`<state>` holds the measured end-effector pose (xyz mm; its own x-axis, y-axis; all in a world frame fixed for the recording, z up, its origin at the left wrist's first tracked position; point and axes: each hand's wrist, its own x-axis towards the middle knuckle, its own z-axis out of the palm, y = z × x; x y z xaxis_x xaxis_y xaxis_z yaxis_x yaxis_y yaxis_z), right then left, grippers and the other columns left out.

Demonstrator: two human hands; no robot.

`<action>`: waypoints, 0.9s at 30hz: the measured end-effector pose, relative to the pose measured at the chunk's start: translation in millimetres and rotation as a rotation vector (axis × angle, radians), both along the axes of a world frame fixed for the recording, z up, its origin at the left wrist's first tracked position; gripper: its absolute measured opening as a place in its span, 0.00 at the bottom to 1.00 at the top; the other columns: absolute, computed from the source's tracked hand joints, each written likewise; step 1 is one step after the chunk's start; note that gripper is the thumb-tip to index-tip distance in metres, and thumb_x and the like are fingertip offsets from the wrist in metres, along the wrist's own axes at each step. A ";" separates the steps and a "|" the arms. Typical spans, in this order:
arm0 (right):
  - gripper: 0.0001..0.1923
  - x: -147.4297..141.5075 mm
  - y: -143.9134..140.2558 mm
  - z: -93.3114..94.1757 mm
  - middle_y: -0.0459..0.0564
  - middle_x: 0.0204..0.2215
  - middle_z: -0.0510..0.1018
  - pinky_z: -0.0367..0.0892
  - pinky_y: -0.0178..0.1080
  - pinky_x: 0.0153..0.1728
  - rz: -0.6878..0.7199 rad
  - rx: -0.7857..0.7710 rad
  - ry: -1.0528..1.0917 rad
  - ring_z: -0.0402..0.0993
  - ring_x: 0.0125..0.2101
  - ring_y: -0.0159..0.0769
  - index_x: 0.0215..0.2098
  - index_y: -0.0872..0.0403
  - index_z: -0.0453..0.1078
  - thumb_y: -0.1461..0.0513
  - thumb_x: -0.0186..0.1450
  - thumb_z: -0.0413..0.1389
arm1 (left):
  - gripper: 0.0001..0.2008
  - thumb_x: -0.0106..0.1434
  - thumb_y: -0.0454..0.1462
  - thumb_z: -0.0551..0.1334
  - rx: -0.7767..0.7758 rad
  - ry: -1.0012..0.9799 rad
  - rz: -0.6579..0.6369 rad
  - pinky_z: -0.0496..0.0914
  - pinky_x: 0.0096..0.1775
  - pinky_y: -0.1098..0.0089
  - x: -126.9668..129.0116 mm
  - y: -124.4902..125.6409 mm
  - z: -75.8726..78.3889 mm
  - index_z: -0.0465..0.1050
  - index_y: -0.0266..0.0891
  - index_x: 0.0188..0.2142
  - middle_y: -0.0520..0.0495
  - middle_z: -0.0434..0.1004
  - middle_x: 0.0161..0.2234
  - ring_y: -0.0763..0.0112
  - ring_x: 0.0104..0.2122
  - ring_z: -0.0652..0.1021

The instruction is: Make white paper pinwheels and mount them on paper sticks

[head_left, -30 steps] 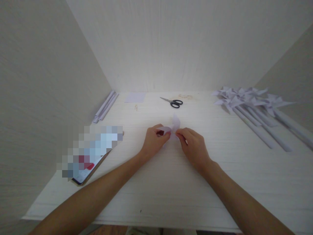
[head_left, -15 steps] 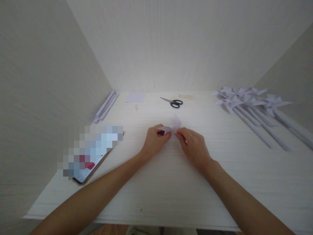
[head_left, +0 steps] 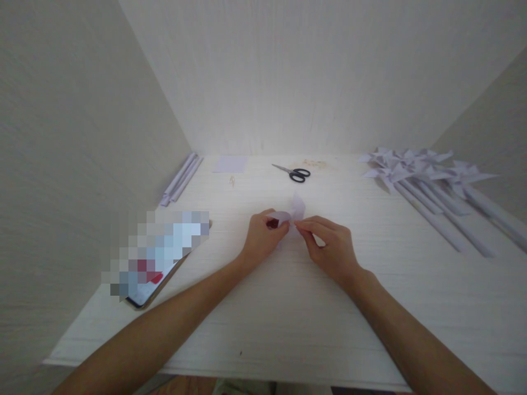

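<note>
Over the middle of the table, a pale lilac paper pinwheel point(head_left: 298, 208) with curled blades is between my two hands. My left hand point(head_left: 265, 236) is closed on its left side, thumb in front and one blade bent over the fingers. The fingertips of my right hand point(head_left: 329, 241) are pinched together at the pinwheel's centre. Whatever small thing they grip there is too small to make out. Beyond the hands lies a pair of scissors point(head_left: 300, 175) with black handles, blades pointing left.
Finished paper pinwheels point(head_left: 411, 170) on rolled paper sticks are piled at the right. Several paper rolls point(head_left: 181, 181) lie by the left wall, near a flat paper sheet point(head_left: 230, 164) and small thin bits point(head_left: 232, 181). A phone point(head_left: 164, 274), partly blurred, rests left of my forearm.
My right hand has shifted slightly right and its fingers have straightened, with the tips still at the pinwheel's centre. My left hand keeps its hold. The whole view has shifted a little.
</note>
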<state>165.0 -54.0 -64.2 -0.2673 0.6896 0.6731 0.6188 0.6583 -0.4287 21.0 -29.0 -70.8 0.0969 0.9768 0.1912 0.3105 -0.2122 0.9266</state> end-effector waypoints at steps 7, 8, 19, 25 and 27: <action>0.06 1.3 0.6 -2.9 0.48 0.25 0.77 0.67 0.34 0.28 -0.085 0.007 -0.042 0.72 0.25 0.32 0.30 0.54 0.69 0.66 0.59 0.50 | 0.06 0.48 0.34 0.57 -0.007 0.038 0.002 0.61 0.23 0.75 1.5 -0.1 2.3 0.66 0.34 0.18 0.54 0.63 0.19 0.78 0.21 0.66; 0.07 1.5 0.6 -3.3 0.48 0.26 0.76 0.67 0.34 0.28 -0.075 0.005 -0.043 0.72 0.26 0.31 0.30 0.54 0.69 0.66 0.59 0.50 | 0.06 0.48 0.34 0.57 -0.012 0.035 0.004 0.61 0.23 0.75 1.7 0.0 2.5 0.67 0.34 0.18 0.54 0.64 0.19 0.78 0.21 0.66; 0.07 2.3 2.3 -2.7 0.49 0.23 0.73 0.65 0.33 0.28 -0.104 0.031 -0.043 0.68 0.26 0.31 0.25 0.56 0.68 0.65 0.59 0.51 | 0.05 0.48 0.35 0.58 -0.045 0.004 -0.002 0.60 0.21 0.76 1.2 -1.3 3.0 0.67 0.34 0.19 0.53 0.65 0.18 0.76 0.21 0.67; 0.07 -0.1 0.6 -2.0 0.49 0.24 0.73 0.65 0.34 0.29 -0.086 0.019 -0.041 0.68 0.27 0.32 0.26 0.55 0.68 0.66 0.59 0.50 | 0.05 0.48 0.35 0.57 -0.038 0.026 -0.001 0.61 0.23 0.75 1.2 -0.6 2.6 0.68 0.34 0.20 0.53 0.66 0.19 0.76 0.21 0.68; 0.08 -0.3 0.5 -0.9 0.48 0.21 0.71 0.64 0.34 0.26 -0.122 -0.001 -0.040 0.67 0.24 0.31 0.24 0.56 0.68 0.64 0.59 0.50 | 0.05 0.48 0.35 0.57 -0.031 0.040 -0.003 0.61 0.23 0.75 1.2 -0.2 2.0 0.68 0.34 0.20 0.52 0.66 0.19 0.75 0.22 0.68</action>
<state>164.7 -53.5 -65.2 -0.2076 0.7195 0.6628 0.7109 0.5764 -0.4030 22.1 -29.2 -68.7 0.1065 0.9819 0.1567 0.3469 -0.1844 0.9196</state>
